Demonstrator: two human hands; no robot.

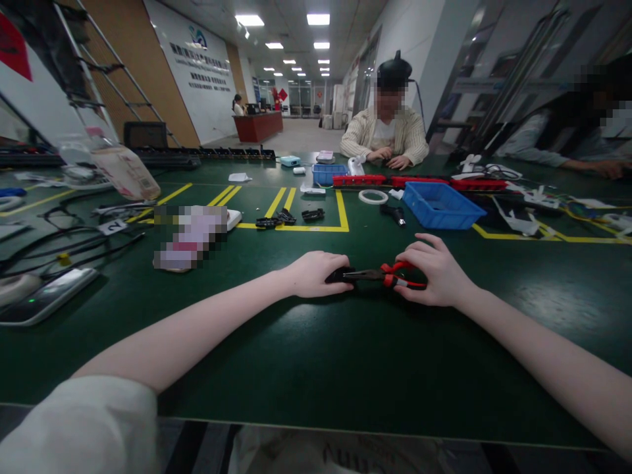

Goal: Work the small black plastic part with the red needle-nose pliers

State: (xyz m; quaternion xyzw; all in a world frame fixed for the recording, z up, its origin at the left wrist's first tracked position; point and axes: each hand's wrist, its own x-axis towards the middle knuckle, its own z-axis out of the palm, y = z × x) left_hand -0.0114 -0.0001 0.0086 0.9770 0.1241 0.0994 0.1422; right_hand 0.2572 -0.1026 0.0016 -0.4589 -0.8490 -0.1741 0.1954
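My right hand [437, 271] is closed around the red handles of a pair of long-nose pliers [388, 274]. Their dark jaws point left and meet a small black part [340, 274]. Thumb and fingers of my left hand [318, 274] pinch that part, which is mostly covered, so its kind does not show. Both hands are just above the green table [345, 368], near its middle. Beyond them lie several similar-looking black pieces [276, 218] and a single black piece [313, 214] by the yellow tape.
A blue bin [442, 205] stands beyond my right hand, with a black tool [394, 214] and a white ring [373, 197] beside it. Left are a phone [190, 238], a bottle [126, 172], cables and a white device [49, 296]. A person [385, 125] sits opposite.
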